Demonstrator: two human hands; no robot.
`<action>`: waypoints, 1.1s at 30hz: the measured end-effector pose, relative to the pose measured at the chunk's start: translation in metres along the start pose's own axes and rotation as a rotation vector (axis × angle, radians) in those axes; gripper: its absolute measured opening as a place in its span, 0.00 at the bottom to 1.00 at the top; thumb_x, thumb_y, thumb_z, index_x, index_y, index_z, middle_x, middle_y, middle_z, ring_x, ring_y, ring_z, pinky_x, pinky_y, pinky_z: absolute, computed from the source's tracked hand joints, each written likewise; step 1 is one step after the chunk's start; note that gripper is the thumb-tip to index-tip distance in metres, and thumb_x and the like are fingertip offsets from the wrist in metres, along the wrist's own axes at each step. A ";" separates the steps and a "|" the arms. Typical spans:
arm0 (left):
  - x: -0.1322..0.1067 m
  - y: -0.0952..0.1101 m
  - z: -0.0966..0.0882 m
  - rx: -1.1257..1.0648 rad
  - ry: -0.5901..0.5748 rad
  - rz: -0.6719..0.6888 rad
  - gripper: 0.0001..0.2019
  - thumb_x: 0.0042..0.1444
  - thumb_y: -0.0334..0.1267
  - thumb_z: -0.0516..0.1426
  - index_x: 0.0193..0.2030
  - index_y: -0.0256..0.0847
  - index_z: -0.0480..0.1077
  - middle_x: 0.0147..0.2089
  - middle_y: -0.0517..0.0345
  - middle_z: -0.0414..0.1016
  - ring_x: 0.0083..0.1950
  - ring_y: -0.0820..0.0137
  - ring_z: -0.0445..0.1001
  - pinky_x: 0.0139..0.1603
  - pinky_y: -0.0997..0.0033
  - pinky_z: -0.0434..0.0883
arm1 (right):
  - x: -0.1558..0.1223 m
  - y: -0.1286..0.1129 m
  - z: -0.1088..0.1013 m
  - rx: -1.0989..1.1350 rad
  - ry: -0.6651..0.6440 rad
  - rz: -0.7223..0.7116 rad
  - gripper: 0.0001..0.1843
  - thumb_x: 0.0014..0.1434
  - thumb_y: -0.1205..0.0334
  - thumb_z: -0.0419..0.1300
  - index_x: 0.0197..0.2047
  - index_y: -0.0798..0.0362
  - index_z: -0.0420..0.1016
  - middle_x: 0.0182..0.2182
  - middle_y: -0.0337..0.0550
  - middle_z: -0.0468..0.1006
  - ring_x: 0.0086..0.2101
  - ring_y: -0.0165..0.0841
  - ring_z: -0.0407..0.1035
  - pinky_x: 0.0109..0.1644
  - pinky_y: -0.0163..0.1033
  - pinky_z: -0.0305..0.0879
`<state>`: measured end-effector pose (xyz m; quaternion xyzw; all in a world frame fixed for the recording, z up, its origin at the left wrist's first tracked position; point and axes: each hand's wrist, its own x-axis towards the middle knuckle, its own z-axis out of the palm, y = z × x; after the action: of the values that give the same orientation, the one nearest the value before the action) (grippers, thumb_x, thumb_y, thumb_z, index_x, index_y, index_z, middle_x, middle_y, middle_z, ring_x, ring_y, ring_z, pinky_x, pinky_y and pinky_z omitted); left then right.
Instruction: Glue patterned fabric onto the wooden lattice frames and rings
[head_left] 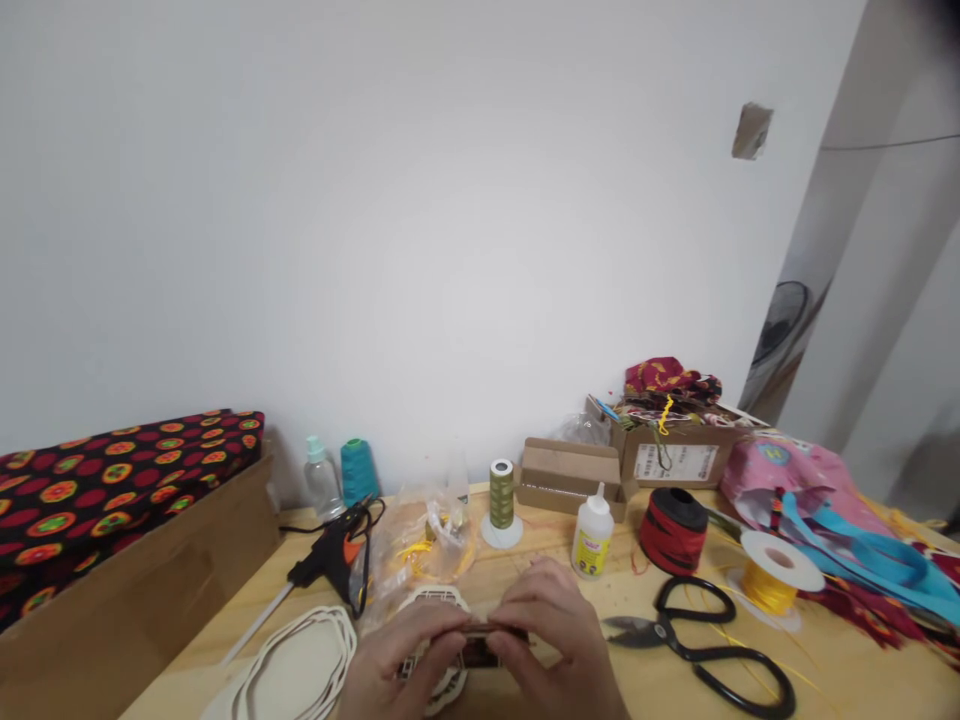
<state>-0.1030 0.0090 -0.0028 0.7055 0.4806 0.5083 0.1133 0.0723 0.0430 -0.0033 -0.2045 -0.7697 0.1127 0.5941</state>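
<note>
Low in the head view, my left hand (397, 655) and my right hand (559, 635) meet over the wooden table (555, 565). Both are closed in a pinch on a small dark flat piece (487, 640) held between their fingertips. Under the left hand lies a white lattice-cut shape (435, 600). A stack of white oval cut-outs (296, 670) lies just left of my left hand. Black scissors (705, 640) lie right of my right hand.
A black glue gun (330, 555), a clear plastic bag (424, 540), an olive thread spool (502, 495), a white glue bottle (592, 530), red cord roll (673, 528), yellow cord spool (772, 575), cardboard boxes (570, 470) and patterned fabric (112, 480) crowd the table.
</note>
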 end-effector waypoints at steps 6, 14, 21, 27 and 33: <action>0.004 0.009 0.000 0.066 0.001 0.163 0.04 0.49 0.36 0.58 0.31 0.47 0.75 0.29 0.65 0.80 0.30 0.74 0.77 0.32 0.85 0.72 | 0.000 -0.003 0.002 -0.031 0.022 -0.005 0.04 0.53 0.64 0.59 0.27 0.52 0.72 0.19 0.38 0.72 0.24 0.30 0.65 0.36 0.41 0.60; 0.004 0.012 -0.002 0.096 0.029 0.226 0.04 0.48 0.34 0.59 0.30 0.47 0.74 0.28 0.68 0.79 0.29 0.77 0.77 0.33 0.88 0.71 | 0.000 -0.009 0.003 -0.014 0.061 -0.009 0.06 0.53 0.66 0.58 0.26 0.53 0.71 0.19 0.38 0.72 0.23 0.29 0.65 0.38 0.41 0.62; -0.004 0.001 0.001 -0.031 0.002 0.036 0.07 0.47 0.35 0.59 0.35 0.50 0.74 0.33 0.66 0.79 0.35 0.74 0.77 0.38 0.83 0.71 | 0.003 -0.011 0.001 -0.060 0.120 -0.067 0.07 0.56 0.63 0.57 0.28 0.53 0.72 0.20 0.40 0.73 0.23 0.29 0.65 0.35 0.40 0.62; -0.008 -0.013 0.003 -0.071 0.005 -0.061 0.07 0.47 0.38 0.59 0.35 0.48 0.75 0.39 0.58 0.79 0.43 0.66 0.75 0.45 0.72 0.72 | 0.007 -0.010 -0.006 -0.059 0.140 -0.068 0.04 0.55 0.64 0.57 0.30 0.53 0.72 0.21 0.40 0.73 0.24 0.30 0.67 0.38 0.40 0.63; 0.001 -0.001 0.002 -0.043 -0.006 0.119 0.06 0.46 0.34 0.60 0.32 0.47 0.76 0.33 0.59 0.80 0.39 0.68 0.76 0.42 0.73 0.73 | 0.006 -0.006 -0.003 -0.068 0.060 -0.062 0.06 0.55 0.60 0.56 0.32 0.52 0.72 0.22 0.40 0.73 0.26 0.31 0.66 0.35 0.40 0.62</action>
<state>-0.1019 0.0110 -0.0041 0.7316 0.4265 0.5224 0.0995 0.0731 0.0402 0.0049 -0.2037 -0.7609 0.0618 0.6129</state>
